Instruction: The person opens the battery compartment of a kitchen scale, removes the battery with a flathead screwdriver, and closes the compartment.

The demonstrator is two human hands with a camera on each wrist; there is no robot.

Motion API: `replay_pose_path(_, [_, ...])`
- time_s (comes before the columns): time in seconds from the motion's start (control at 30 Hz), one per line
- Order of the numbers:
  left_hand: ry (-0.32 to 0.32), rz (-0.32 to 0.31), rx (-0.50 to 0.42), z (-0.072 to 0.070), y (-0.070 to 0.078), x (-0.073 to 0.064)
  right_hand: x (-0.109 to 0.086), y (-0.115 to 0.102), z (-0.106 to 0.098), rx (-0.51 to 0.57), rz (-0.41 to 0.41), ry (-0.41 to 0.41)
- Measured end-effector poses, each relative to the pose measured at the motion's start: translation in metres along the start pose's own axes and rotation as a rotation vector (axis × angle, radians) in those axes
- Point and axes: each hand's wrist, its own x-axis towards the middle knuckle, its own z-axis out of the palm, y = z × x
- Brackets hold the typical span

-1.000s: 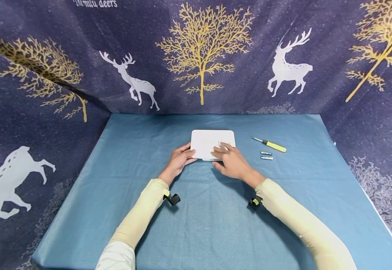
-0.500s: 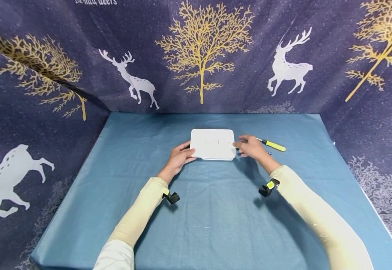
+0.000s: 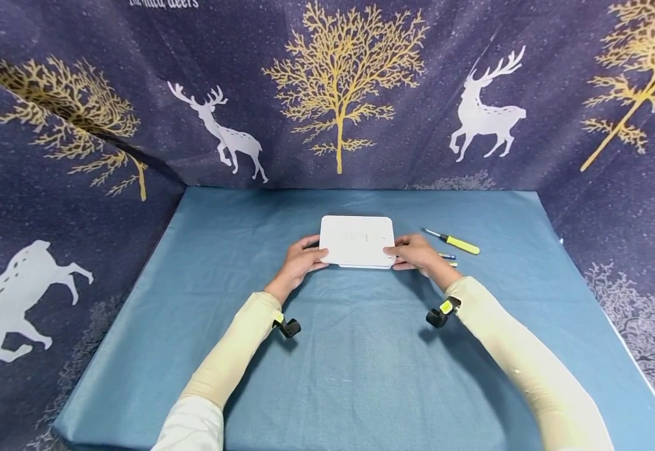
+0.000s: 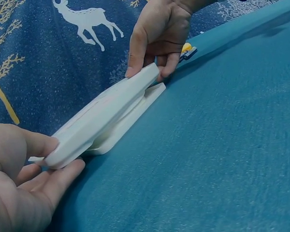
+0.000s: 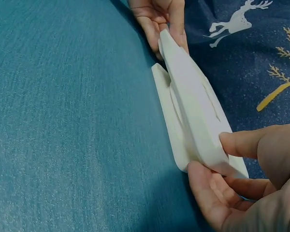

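Note:
Both hands hold a white, flat, rectangular device (image 3: 355, 238) with rounded corners, its face up. My left hand (image 3: 298, 262) grips the left edge, thumb on top and fingers below. At the right edge my right hand (image 3: 420, 254) pinches it the same way, as the right wrist view also shows. A thinner white panel (image 4: 121, 133) sits under the body, between it and the cloth, with a gap visible along the near side. Small marks on the top face are too faint to read. The underside is hidden.
A screwdriver (image 3: 462, 245) with a yellow handle lies right of the device. Two small batteries (image 3: 447, 256) lie nearer, partly hidden by the right hand. Blue cloth (image 3: 338, 357) covers the table, and a patterned curtain (image 3: 214, 56) hangs behind and at the sides.
My right hand has left the top face of the device, moved right past its edge, and now grips the right edge. The left hand has stayed at the left edge.

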Motion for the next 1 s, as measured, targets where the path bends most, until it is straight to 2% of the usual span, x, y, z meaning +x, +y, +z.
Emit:
replay_pose_path(0.23, [0.025,0.008,0.06,-0.003,0.002,0.004,0.0,-0.002,0.001,-0.018,0.007,0.012])
replay_pose_path(0.47, [0.047,0.015,0.079,-0.005,0.002,0.004,-0.002,-0.002,0.002,-0.037,-0.013,0.032])
replay_pose_path(0.67, [0.077,0.062,0.106,-0.01,0.004,0.004,-0.005,-0.006,0.005,-0.075,-0.027,0.036])
replay_pose_path(1.0, [0.013,0.172,0.209,-0.014,0.011,0.005,-0.011,-0.006,-0.002,-0.106,-0.128,0.008])
